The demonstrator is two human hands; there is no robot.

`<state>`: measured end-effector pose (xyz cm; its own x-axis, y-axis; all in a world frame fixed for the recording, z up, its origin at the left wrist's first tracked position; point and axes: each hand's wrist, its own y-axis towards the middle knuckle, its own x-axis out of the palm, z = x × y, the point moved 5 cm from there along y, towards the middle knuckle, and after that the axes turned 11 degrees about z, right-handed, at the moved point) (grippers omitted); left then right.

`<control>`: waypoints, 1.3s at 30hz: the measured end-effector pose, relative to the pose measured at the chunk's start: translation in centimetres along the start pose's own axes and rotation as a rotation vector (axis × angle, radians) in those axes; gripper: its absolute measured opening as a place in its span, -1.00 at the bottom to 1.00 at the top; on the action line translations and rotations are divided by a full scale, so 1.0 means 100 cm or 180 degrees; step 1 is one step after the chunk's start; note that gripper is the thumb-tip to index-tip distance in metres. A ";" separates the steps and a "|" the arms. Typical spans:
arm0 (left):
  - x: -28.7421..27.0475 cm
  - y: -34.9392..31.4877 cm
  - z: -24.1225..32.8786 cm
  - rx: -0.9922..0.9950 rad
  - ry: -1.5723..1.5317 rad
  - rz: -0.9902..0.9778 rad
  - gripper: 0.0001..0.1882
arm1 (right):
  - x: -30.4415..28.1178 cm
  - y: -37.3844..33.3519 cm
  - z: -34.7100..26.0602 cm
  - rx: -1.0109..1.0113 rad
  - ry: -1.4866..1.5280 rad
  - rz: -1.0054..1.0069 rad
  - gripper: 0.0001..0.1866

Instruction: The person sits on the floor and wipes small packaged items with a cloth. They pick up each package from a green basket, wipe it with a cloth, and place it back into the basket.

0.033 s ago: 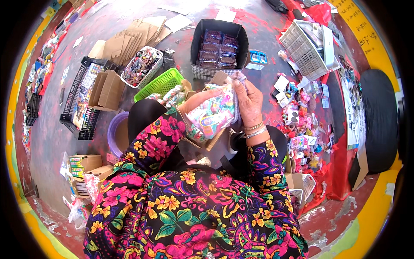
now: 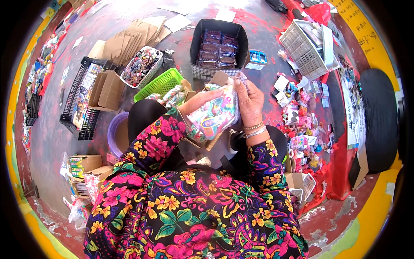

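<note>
In front of my knees I hold up a clear plastic bag (image 2: 215, 115) packed with small colourful printed items; their exact kind I cannot make out. My left hand (image 2: 197, 102) is closed on its left side, the thumb lying over the top and the other fingers hidden behind. At the upper right, my right hand (image 2: 251, 102) pinches the bag's gathered rim between thumb and fingers. An open cardboard box (image 2: 212, 142) sits beneath the bag, partly covered by it. Just left is a green plastic basket (image 2: 163, 82), with patterned packets at its near end.
Beyond my hands stands a dark fabric bin (image 2: 221, 26) of wrapped packs, beside a blue box (image 2: 257, 58). Left are a white basket (image 2: 151, 71), a brown carton (image 2: 105, 91), a black crate (image 2: 88, 134) and a purple tub (image 2: 113, 134). Small goods (image 2: 302, 129) cover the floor at right.
The bag has shifted very slightly in my hands. My grip and everything around look the same.
</note>
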<state>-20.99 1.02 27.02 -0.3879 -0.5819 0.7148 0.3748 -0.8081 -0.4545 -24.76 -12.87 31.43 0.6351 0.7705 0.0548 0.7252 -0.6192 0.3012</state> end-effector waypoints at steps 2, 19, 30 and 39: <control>0.009 -0.002 -0.001 0.0029 0.0007 0.0002 -0.55 | -0.006 0.000 0.000 -0.0298 -0.0508 0.0264 -0.66; 0.025 -0.004 0.009 0.0618 0.1977 -0.0126 -0.22 | -0.025 0.009 -0.003 0.0005 -0.0853 0.0920 -0.58; 0.029 -0.007 0.014 0.0841 0.2178 -0.0172 -0.23 | -0.038 0.016 0.023 0.1159 0.0375 0.1136 -0.58; 0.016 -0.022 0.036 0.1100 0.2881 0.0127 -0.20 | -0.052 0.027 0.017 0.2254 0.2051 0.0214 -0.51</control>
<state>-19.40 2.19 31.10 -0.8167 -0.5754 -0.0433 0.5726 -0.7987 -0.1850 -25.63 -18.86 30.32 0.5661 0.5345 0.6276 0.8191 -0.4503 -0.3553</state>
